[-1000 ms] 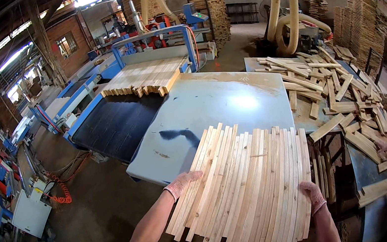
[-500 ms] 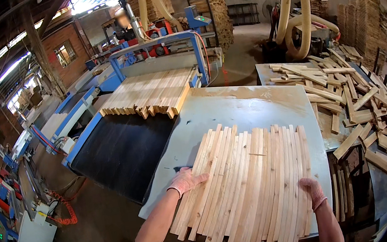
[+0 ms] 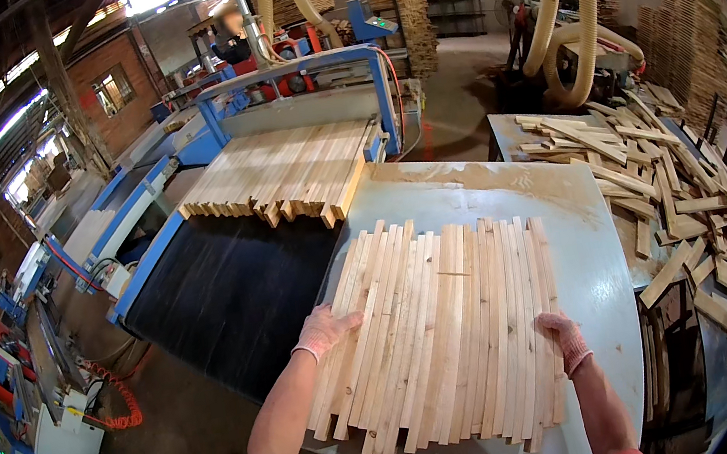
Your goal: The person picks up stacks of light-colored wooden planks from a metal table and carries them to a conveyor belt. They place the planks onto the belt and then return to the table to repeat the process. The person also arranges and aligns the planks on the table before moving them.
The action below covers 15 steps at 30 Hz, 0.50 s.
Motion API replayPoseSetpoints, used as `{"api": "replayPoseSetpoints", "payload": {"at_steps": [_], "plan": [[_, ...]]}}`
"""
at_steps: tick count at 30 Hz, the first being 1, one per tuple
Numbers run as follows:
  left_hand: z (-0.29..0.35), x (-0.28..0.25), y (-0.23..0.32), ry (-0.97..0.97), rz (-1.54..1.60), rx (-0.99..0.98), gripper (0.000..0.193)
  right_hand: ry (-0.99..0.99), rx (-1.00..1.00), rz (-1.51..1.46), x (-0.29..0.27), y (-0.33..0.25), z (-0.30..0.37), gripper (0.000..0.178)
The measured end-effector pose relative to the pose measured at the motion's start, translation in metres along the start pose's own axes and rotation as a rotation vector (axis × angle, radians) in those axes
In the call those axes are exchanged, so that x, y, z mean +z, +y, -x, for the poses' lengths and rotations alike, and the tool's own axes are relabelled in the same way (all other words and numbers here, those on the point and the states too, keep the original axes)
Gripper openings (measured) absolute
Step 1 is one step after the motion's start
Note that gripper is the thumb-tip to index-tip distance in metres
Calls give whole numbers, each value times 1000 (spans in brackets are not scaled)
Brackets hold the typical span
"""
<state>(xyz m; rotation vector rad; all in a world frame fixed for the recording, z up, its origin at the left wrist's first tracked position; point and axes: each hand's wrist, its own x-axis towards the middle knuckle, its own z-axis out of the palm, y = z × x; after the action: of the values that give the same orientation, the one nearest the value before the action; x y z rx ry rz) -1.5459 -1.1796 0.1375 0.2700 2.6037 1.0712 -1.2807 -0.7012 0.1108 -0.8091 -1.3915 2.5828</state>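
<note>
A row of pale wooden strips (image 3: 437,338) lies side by side on the grey-white tabletop (image 3: 577,237), their ends uneven. My left hand (image 3: 327,329), in a pinkish knit glove, grips the row's left side, with its thumb over the top. At the opposite side my right hand (image 3: 566,340), gloved alike, has its fingers curled against the outermost strip. The row is squeezed between both hands. Its left side reaches the table edge beside the black conveyor belt (image 3: 223,295). The undersides of both hands are hidden.
Ahead, a blue-framed machine (image 3: 294,78) has a panel of joined strips (image 3: 280,174) lying under its frame. To the right, loose wood pieces (image 3: 656,174) are heaped on another table. Ribbed hoses (image 3: 584,6) hang behind it. A coiled red air hose (image 3: 123,409) is at the left.
The row of strips, with both my hands on its sides, has slid left across the tabletop toward the black belt and slightly away from me. The view has shifted a little.
</note>
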Motion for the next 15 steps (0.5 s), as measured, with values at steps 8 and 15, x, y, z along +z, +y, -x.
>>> {"api": "replayPoseSetpoints", "payload": {"at_steps": [8, 15], "plan": [[-14, -2, -17, -17, -114, 2, 112, 292, 14, 1085, 31, -31, 16, 49], [-17, 10, -116, -170, 206, 342, 95, 140, -912, 2029, -12, -1, -22, 43]]}}
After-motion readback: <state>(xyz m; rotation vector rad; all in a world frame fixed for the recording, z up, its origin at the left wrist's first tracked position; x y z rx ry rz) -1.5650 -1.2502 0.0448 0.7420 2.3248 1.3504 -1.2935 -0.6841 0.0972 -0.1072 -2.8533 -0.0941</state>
